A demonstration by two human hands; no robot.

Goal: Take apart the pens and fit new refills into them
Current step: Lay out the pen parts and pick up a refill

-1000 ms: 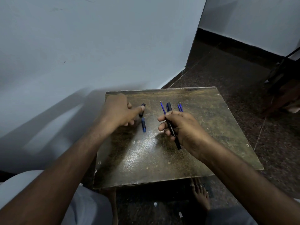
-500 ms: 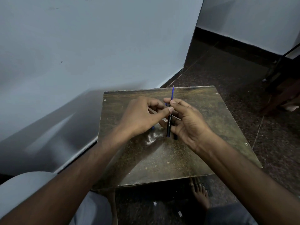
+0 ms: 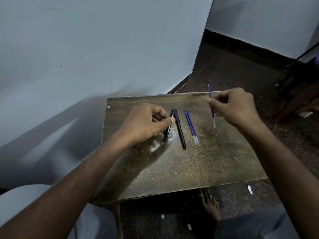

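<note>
Nearby, the worktop's [image 3: 198,169] near half lies bare. Left hand [image 3: 145,125] pinches a pen barrel [image 3: 168,130]; right hand [image 3: 234,107], raised by the far edge, grips a refill [image 3: 211,102].

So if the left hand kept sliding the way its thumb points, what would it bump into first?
Probably the black pen lying just past the pen barrel that the left hand pinches; the two refills lie further right. Depth is hard to judge.

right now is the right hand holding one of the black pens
No, the right hand pinches a thin blue refill above the table, while both black pens are over by the left hand.
</note>
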